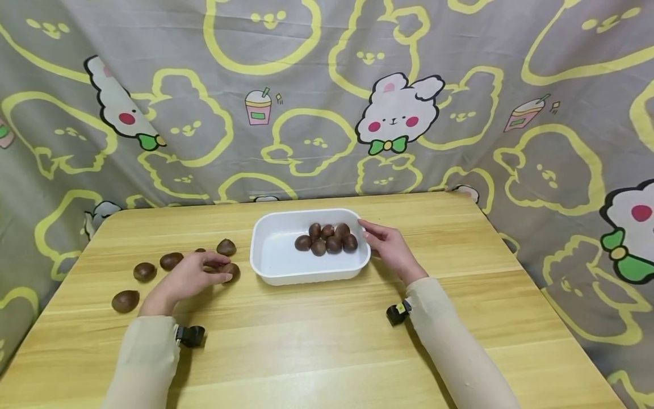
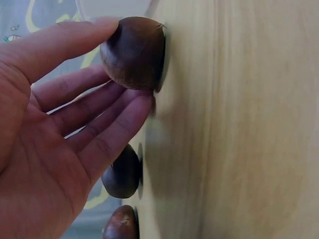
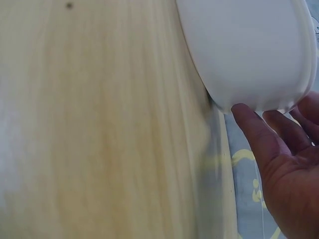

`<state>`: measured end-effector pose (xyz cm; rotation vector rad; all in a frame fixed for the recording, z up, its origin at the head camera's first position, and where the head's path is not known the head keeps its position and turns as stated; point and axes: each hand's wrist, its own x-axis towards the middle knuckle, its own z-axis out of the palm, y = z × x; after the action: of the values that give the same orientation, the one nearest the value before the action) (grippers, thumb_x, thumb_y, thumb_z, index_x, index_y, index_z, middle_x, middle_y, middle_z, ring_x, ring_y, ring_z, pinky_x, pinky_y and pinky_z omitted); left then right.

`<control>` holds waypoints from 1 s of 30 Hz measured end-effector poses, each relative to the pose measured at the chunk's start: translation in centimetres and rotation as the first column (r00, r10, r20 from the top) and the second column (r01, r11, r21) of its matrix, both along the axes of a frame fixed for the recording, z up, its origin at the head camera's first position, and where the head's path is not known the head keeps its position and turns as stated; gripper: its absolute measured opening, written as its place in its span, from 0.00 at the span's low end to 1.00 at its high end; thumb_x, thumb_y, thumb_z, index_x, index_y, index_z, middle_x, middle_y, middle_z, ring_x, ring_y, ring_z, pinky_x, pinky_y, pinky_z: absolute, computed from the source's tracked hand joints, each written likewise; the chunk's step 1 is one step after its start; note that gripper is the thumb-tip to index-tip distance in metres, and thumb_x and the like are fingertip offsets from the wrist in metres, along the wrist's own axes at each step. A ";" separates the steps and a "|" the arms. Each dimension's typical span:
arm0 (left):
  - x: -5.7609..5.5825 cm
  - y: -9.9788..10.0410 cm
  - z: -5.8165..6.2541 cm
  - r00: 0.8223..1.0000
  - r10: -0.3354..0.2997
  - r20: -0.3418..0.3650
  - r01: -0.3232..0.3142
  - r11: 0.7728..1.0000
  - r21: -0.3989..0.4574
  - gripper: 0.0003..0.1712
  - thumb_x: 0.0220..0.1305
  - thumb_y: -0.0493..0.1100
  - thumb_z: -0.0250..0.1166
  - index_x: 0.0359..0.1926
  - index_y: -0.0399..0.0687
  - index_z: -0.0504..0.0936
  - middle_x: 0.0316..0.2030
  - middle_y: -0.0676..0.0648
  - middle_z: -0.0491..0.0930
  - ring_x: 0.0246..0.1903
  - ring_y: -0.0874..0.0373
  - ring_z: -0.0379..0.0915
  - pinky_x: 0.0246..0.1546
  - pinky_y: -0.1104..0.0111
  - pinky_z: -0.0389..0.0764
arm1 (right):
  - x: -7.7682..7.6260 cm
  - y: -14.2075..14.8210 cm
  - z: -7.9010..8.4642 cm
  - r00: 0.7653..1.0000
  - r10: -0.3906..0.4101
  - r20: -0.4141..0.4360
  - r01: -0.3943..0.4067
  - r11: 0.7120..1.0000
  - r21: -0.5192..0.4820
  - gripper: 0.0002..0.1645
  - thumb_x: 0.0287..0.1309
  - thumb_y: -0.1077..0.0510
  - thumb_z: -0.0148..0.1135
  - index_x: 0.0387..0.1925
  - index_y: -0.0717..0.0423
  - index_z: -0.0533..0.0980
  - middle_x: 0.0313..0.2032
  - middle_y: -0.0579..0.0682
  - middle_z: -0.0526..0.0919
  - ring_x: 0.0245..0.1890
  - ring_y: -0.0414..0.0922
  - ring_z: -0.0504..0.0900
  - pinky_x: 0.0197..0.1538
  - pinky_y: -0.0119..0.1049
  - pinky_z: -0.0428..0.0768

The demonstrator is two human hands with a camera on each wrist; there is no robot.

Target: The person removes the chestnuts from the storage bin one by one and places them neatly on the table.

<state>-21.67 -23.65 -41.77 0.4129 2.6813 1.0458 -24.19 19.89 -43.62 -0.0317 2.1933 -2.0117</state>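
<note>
My left hand (image 1: 191,276) holds a glossy brown chestnut (image 2: 134,52) between its thumb and fingers, low over the table to the left of a white plastic tray (image 1: 278,278). In the left wrist view the thumb lies on one side of the nut and the fingertips on the other. A group of chestnuts (image 1: 334,245) sits in the right half of the tray. Against the tray's right end rests my right hand (image 1: 390,250), its fingers extended; the right wrist view shows the fingertips on the outer wall (image 3: 249,59).
Several loose chestnuts lie on the wooden table (image 1: 306,341) around the left hand, among them one at the far left (image 1: 125,301) and one behind the hand (image 1: 226,247). A patterned grey curtain (image 1: 317,85) hangs along the table's back and sides.
</note>
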 end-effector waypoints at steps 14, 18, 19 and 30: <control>0.1 1.1 2.7 0.991 0.052 -0.126 -0.044 0.997 0.068 0.23 0.68 0.51 0.64 0.56 0.40 0.79 0.49 0.41 0.80 0.50 0.46 0.74 0.51 0.51 0.75 | 0.0 0.1 -0.1 1.000 0.007 0.000 -0.007 1.000 0.006 0.25 0.72 0.59 0.54 0.68 0.56 0.69 0.64 0.62 0.70 0.57 0.56 0.76 0.54 0.43 0.79; -0.3 3.2 3.5 0.986 0.063 -0.158 -0.040 0.989 0.140 0.23 0.68 0.48 0.65 0.58 0.39 0.77 0.51 0.39 0.79 0.51 0.46 0.75 0.53 0.53 0.77 | 0.0 0.1 -0.1 1.000 0.006 -0.003 -0.006 1.000 0.005 0.25 0.72 0.59 0.54 0.68 0.56 0.69 0.64 0.62 0.70 0.57 0.56 0.77 0.53 0.44 0.79; -0.5 3.8 3.7 0.985 0.061 -0.163 -0.034 0.986 0.162 0.23 0.68 0.47 0.65 0.58 0.38 0.77 0.52 0.38 0.78 0.52 0.45 0.75 0.53 0.53 0.77 | 0.0 0.1 -0.1 1.000 0.006 -0.005 -0.006 1.000 0.005 0.25 0.72 0.59 0.54 0.68 0.56 0.69 0.64 0.62 0.70 0.57 0.57 0.77 0.53 0.44 0.79; -2.4 10.1 3.6 0.981 0.031 -0.193 0.023 0.962 0.273 0.19 0.64 0.36 0.68 0.54 0.34 0.79 0.51 0.39 0.78 0.53 0.44 0.74 0.53 0.60 0.77 | -0.1 0.2 -0.3 1.000 0.000 -0.012 0.000 1.000 -0.002 0.25 0.72 0.60 0.55 0.68 0.57 0.69 0.63 0.62 0.71 0.56 0.56 0.77 0.52 0.42 0.80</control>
<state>-24.03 -13.59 -38.21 0.5900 2.7085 1.4572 -24.31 20.05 -43.90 -0.0443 2.1989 -2.0192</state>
